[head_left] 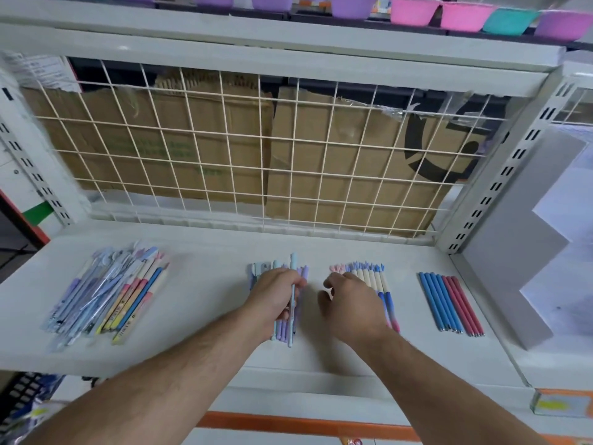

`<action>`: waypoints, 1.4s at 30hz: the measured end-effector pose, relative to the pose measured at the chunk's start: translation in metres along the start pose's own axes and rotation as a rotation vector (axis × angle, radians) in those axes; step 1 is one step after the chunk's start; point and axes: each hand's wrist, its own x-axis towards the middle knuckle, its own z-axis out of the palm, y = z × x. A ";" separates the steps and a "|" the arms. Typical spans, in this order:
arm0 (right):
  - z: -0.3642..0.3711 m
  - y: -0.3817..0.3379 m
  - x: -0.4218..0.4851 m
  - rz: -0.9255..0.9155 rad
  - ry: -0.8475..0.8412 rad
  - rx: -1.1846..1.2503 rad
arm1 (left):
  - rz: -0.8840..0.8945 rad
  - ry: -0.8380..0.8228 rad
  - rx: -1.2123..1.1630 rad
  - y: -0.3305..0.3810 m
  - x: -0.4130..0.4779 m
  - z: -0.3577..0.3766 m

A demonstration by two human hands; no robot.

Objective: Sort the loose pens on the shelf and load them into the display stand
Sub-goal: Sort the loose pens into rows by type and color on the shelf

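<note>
On the white shelf [208,303] lie several groups of pens. A mixed loose pile [106,293] sits at the left. In the middle, my left hand [276,293] grips a light blue pen [292,271] over a row of purple and pale blue pens [301,274]. To its right, my right hand [353,303] hovers with loosely curled fingers over a row of cream and blue pens [382,284] and holds nothing. A row of blue and red pens [449,303] lies at the far right. No display stand is in view.
A white wire grid [256,149] with cardboard behind it closes the shelf's back. Slotted uprights [500,181] stand at both sides. A grey board [519,239] leans at the right. Coloured bowls [414,11] line the shelf above.
</note>
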 end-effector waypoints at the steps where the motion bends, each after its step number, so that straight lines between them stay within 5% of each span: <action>1: 0.002 -0.003 0.000 -0.022 0.023 0.011 | 0.035 0.030 0.040 -0.001 0.001 -0.004; 6: 0.004 -0.020 0.004 -0.027 0.056 0.048 | 0.225 0.209 0.371 -0.012 0.014 -0.036; 11: 0.003 -0.032 0.006 -0.025 0.069 0.042 | 0.221 0.323 0.516 -0.016 0.023 -0.057; 30: 0.007 -0.053 0.004 -0.046 0.052 -0.036 | 0.247 0.281 0.632 -0.018 0.021 -0.071; 42: 0.029 -0.110 0.002 -0.146 0.025 -0.091 | 0.370 0.381 1.094 -0.024 -0.012 -0.137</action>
